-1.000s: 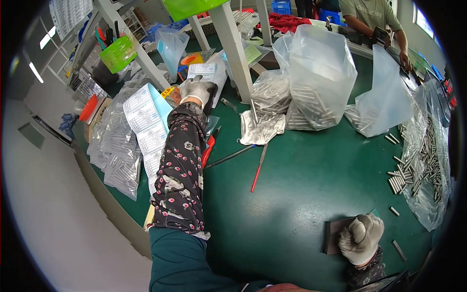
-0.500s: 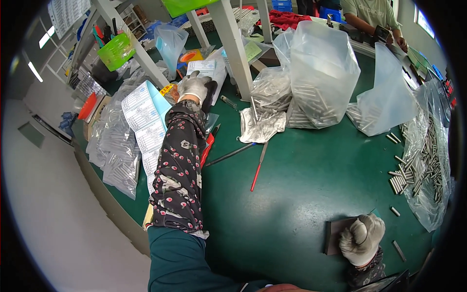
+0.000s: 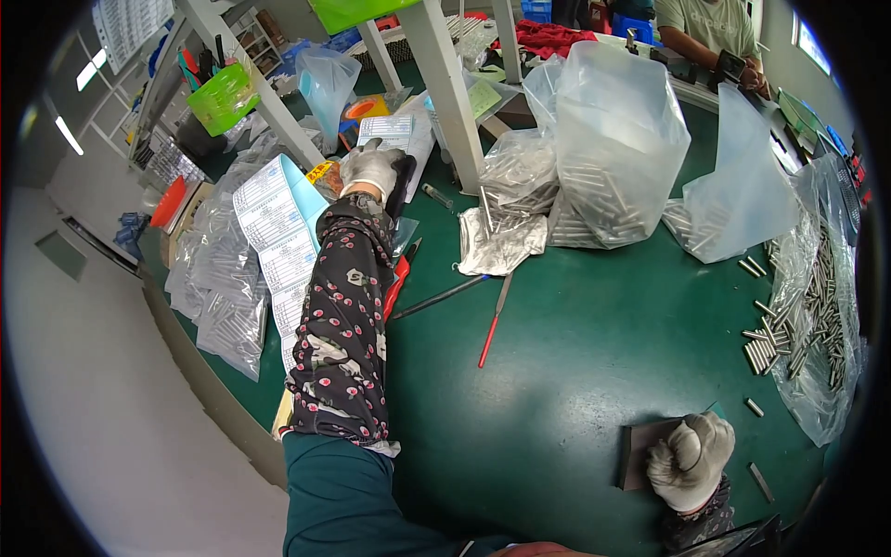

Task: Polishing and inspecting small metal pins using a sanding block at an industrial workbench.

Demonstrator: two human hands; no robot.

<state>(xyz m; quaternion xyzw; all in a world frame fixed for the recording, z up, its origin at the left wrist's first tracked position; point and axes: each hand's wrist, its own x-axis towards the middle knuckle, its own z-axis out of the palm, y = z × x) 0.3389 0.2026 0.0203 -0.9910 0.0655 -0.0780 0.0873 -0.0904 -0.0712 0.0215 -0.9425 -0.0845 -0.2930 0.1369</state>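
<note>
My left hand, in a whitish work glove, reaches to the back left of the green table. Its fingers are bent over a long black object, mostly hidden beneath the glove. Printed slips lie just beyond the fingertips. At the front right, my gloved right hand is curled closed against the right side of a dark brown block. What those fingers hold is hidden. A small flat metal bar and a metal pin lie to its right.
Metal pins spill from a clear bag at right. Plastic bags of pins stand behind a white cloth. A red-handled file, a pen and red-handled pliers lie mid-table. White posts rise behind; a co-worker sits beyond.
Both my hands stay in place. The view has shifted very slightly, and the co-worker's arm at the back right has moved a little.
</note>
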